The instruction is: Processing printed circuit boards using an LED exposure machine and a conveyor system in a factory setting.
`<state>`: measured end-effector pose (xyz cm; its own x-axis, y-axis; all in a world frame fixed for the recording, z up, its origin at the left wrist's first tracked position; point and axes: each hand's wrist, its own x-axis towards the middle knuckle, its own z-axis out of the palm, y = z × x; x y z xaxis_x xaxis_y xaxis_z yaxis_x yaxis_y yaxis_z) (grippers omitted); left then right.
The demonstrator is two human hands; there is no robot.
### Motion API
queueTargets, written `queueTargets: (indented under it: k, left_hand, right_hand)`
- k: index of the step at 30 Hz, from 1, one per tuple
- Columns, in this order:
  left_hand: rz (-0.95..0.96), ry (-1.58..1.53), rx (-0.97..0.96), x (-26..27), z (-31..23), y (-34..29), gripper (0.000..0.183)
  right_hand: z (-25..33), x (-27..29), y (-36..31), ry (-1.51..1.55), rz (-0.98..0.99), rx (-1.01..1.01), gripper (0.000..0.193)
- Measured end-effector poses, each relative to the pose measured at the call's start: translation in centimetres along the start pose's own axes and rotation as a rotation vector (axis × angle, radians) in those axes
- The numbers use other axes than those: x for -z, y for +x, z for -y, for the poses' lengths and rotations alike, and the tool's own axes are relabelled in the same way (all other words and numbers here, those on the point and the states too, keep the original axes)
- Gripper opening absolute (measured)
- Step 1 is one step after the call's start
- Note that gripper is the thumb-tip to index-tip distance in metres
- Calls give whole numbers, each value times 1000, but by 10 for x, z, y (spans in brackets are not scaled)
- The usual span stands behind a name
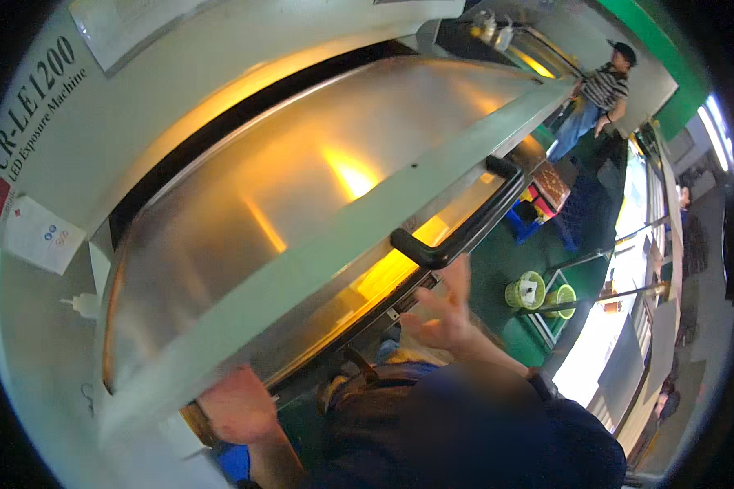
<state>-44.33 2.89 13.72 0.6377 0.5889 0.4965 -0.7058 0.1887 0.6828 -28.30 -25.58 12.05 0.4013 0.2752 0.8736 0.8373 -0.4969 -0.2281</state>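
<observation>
In front of me is a large machine with a wide metal lid (pixel 245 191), edged along my side by a pale green bar (pixel 302 253). A black handle (pixel 465 236) juts from that bar. Just below the handle is my right hand (pixel 444 314), its fingers apart and nothing in them; whether a fingertip touches the handle I cannot tell. My left hand (pixel 240 405) is at the near left end of the bar, its fingers hidden under the edge. Yellow light glows on a bright strip (pixel 383 277) beneath the bar.
A small white bottle (pixel 84 306) is by the machine's left side. Two yellow-green buckets (pixel 525 290) stand on the green floor at the right, by a metal-framed lit table (pixel 591 350). A person in a striped shirt (pixel 603 88) stands at the far right. Stools (pixel 546 187) are beyond the handle.
</observation>
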Motion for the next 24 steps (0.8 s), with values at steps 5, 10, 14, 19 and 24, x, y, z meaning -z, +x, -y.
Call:
queueTargets:
  k: [5,10,14,19,24]
  left_hand:
    - [162,-438,51,-40,-29,54,90]
    - [-542,-16,-100,-95,-39,103,91]
    - [-407,4,-107,-88,-54,121,93]
    - [-534,-23,-151,-111,-41,143,85]
    - [-72,-439,-83,-18,-51,94,83]
  right_hand:
    - [-112,-140,-98,232,628,-570,56]
    - [-206,-242,-102,-366,1327,-783,88]
    - [-208,-259,-78,-421,1398,-852,71]
    - [-218,-242,-49,-227,1396,-1077,51]
    - [-157,-166,-38,926,845,-737,30]
